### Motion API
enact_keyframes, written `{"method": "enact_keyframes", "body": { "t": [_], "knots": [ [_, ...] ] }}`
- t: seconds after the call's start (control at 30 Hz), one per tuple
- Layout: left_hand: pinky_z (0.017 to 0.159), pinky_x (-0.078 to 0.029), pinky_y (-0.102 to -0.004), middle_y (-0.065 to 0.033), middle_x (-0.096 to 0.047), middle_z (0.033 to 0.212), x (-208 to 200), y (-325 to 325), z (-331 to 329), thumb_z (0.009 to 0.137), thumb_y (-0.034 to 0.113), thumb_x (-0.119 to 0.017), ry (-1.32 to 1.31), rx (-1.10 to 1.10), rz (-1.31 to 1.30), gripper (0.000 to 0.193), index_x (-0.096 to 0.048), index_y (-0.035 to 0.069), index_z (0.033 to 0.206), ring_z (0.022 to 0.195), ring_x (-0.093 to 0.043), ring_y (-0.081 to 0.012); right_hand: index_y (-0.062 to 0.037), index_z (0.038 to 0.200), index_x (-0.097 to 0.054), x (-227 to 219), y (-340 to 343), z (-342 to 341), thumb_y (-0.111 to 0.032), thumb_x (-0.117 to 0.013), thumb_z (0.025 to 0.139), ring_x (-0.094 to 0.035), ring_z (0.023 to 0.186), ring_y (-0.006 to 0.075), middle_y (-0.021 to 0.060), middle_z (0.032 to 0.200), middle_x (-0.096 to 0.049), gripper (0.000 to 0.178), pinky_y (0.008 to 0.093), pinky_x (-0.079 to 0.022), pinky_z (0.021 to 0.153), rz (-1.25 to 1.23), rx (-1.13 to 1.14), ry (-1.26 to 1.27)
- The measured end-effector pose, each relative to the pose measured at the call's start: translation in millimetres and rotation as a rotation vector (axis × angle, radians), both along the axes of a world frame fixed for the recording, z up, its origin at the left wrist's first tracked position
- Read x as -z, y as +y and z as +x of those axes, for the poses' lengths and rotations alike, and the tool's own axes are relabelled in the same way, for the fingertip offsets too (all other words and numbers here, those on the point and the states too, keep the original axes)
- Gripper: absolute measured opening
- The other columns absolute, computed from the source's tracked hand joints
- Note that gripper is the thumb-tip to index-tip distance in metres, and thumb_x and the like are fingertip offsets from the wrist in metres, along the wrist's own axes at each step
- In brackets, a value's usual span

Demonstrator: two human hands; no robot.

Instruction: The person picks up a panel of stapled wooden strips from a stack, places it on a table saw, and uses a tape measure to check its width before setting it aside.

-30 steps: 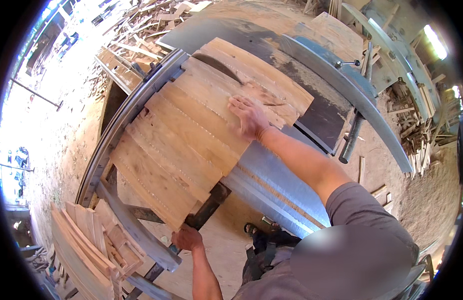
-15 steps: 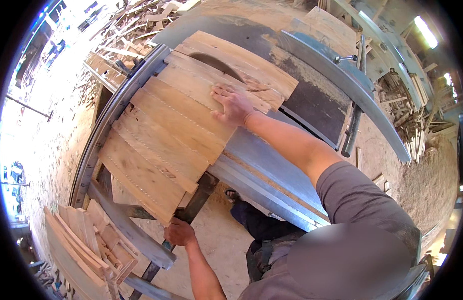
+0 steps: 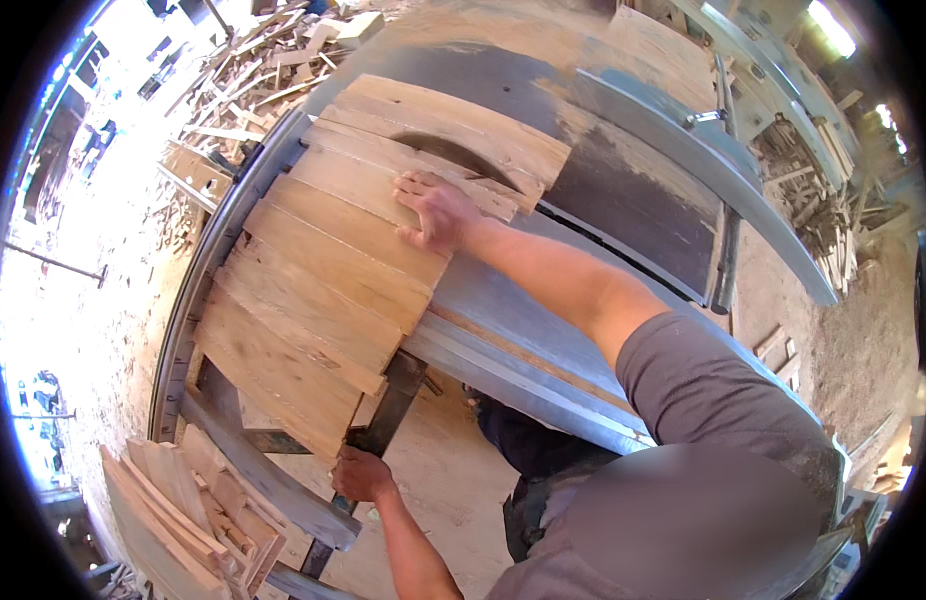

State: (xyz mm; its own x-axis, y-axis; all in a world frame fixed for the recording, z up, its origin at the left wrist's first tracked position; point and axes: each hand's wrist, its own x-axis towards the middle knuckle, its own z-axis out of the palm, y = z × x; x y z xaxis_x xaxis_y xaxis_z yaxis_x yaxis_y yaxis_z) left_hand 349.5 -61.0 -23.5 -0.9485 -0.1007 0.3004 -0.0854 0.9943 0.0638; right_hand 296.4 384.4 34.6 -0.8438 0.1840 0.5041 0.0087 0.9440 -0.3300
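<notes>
A wide panel of edge-joined wooden planks [image 3: 313, 260] lies across the saw's metal sliding table [image 3: 553, 335]. Through its far part a circular saw blade [image 3: 458, 158] sticks up, with a plank strip [image 3: 453, 115] beyond it. My right hand [image 3: 438, 212] rests flat on the panel, fingers spread and a short way on the near side of the blade. Down at the panel's near corner, my left hand [image 3: 361, 473] is closed beside a dark metal crossbar [image 3: 393, 400]. What its fingers wrap round is hidden.
A long metal fence [image 3: 245, 190] runs along the panel's left end. Another fence [image 3: 713, 180] stands right of the blade. Cut wood pieces [image 3: 198, 510] are stacked at lower left. Offcuts [image 3: 258, 75] are heaped at far left, and scrap wood [image 3: 813, 210] at right.
The panel has slid leftward past the blade, which now sits closer to the panel's right end. Both hands keep their places on or beside it. The view has shifted slightly.
</notes>
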Motion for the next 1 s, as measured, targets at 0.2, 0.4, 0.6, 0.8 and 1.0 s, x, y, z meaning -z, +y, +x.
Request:
{"method": "enact_keyframes", "body": {
  "t": [0.2, 0.4, 0.6, 0.8, 1.0],
  "knots": [
    [0.075, -0.049, -0.0534, -0.0262, -0.068, 0.077, 11, -14, -5, 0.101, 0.031, -0.042, 0.048, 0.039, -0.028, 0.056, -0.07, -0.005, 0.07, 0.076, -0.065, -0.0435, 0.0028, 0.126, -0.065, -4, -5, -2, -0.037, -0.073, 0.079, -0.048, 0.138, 0.0364, 0.021, 0.142, -0.058, 0.063, 0.0428, -0.034, 0.119, 0.001, -0.019, 0.054],
    [0.076, -0.049, -0.0527, -0.0247, -0.069, 0.077, 8, -11, -2, 0.101, 0.031, -0.043, 0.053, 0.079, 0.012, 0.054, -0.07, -0.003, 0.069, 0.076, -0.066, -0.0428, 0.0016, 0.128, -0.064, -6, -4, -1, -0.037, -0.073, 0.08, -0.046, 0.14, 0.0349, 0.019, 0.143, -0.057, 0.062, 0.0427, -0.033, 0.12, 0.004, -0.009, 0.033],
    [0.075, -0.05, -0.0534, -0.0238, -0.071, 0.082, 16, -9, 1, 0.104, 0.034, -0.037, -0.049, 0.091, -0.014, 0.056, -0.072, -0.002, 0.078, 0.078, -0.067, -0.0442, 0.0015, 0.132, -0.06, 3, -17, -7, -0.033, -0.068, 0.084, -0.04, 0.144, 0.0362, 0.0204, 0.148, -0.051, 0.06, 0.0443, -0.03, 0.121, 0.002, 0.127, -0.072],
    [0.076, -0.051, -0.0531, -0.0226, -0.072, 0.084, 28, -17, -8, 0.104, 0.033, -0.037, -0.074, 0.102, -0.085, 0.053, -0.073, 0.001, 0.082, 0.079, -0.068, -0.0433, 0.0038, 0.133, -0.056, 0, -129, 67, -0.009, -0.066, 0.078, -0.033, 0.146, 0.0424, 0.0252, 0.148, -0.045, 0.057, 0.0504, -0.028, 0.121, -0.316, 0.145, 0.063],
    [0.078, -0.048, -0.0547, -0.0231, -0.071, 0.084, 43, -17, -15, 0.103, 0.036, -0.038, -0.019, 0.105, -0.016, 0.055, -0.073, -0.001, 0.081, 0.081, -0.066, -0.0439, 0.0026, 0.136, -0.055, 23, -171, 173, -0.01, -0.066, 0.08, -0.03, 0.148, 0.0426, 0.0241, 0.153, -0.041, 0.058, 0.0529, -0.025, 0.122, -0.358, 0.138, -0.051]
  ]
}}
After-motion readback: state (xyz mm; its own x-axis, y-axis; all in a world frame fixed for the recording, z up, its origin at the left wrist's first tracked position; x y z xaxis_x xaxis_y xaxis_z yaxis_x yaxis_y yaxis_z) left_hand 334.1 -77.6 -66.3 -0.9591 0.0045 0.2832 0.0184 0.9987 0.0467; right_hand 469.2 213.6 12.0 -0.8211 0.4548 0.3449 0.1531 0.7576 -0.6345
